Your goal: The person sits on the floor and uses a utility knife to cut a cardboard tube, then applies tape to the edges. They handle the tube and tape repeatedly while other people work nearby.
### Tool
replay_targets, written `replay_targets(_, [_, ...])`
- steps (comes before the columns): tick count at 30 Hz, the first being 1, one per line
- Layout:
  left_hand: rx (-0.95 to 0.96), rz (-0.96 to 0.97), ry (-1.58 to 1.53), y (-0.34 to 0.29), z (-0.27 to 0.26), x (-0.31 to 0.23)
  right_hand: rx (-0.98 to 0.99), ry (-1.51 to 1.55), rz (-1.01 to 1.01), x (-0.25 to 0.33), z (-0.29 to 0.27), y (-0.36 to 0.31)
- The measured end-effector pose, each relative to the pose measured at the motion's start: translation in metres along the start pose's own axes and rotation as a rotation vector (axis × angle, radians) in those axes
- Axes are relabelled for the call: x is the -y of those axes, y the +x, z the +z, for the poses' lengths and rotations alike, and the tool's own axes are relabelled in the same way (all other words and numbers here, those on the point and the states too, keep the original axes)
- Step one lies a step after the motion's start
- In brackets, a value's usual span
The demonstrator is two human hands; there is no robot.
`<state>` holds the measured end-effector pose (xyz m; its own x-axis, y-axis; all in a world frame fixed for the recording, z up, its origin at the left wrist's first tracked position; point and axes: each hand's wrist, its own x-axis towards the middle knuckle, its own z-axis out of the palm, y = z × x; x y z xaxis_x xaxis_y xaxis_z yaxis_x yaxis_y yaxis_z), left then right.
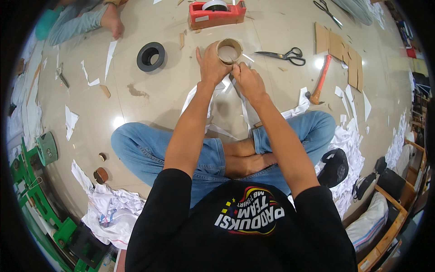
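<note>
At upper centre of the frame, the left hand [213, 64] curled its grip around a hollow, tan, cardboard-like ring [239, 46]; the right hand [249, 82] pinched near its lower rim, on what I couldn't tell. It seemed light, stiff, best held round the outer wall.

Can't tell what, if anything, my right fingers [240, 70] are pinching by the cardboard tube [229, 41], it's too small to make out, and the tube hides some of my left fingers [198, 55]. My feet [247, 165] are half buried under my jeans [149, 147]. The co-worker [79, 26] gets chopped off by the top edge, and the green machine [61, 231] runs off at left.
</note>
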<state>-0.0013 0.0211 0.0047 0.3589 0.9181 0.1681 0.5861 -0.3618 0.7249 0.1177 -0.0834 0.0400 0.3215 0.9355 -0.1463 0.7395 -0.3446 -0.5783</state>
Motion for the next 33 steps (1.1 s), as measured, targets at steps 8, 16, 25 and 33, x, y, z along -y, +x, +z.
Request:
replay_targets(8, [0.034, -0.047, 0.029, -0.001, -0.005, -0.006, 0.032, -0.027, 0.060, 0.028, -0.027, -0.012])
replay_targets(16, [0.068, -0.016, -0.014, 0.004, -0.003, -0.001, 0.005, 0.341, 0.132, 0.009, -0.044, -0.030])
replay_targets(25, [0.070, -0.005, 0.066, 0.006, 0.007, 0.014, 0.101, 0.507, 0.276, 0.032, -0.045, -0.013])
replay_targets(33, [0.088, -0.037, 0.000, 0.006, 0.001, 0.003, 0.047, 0.408, 0.222, 0.014, -0.017, -0.001])
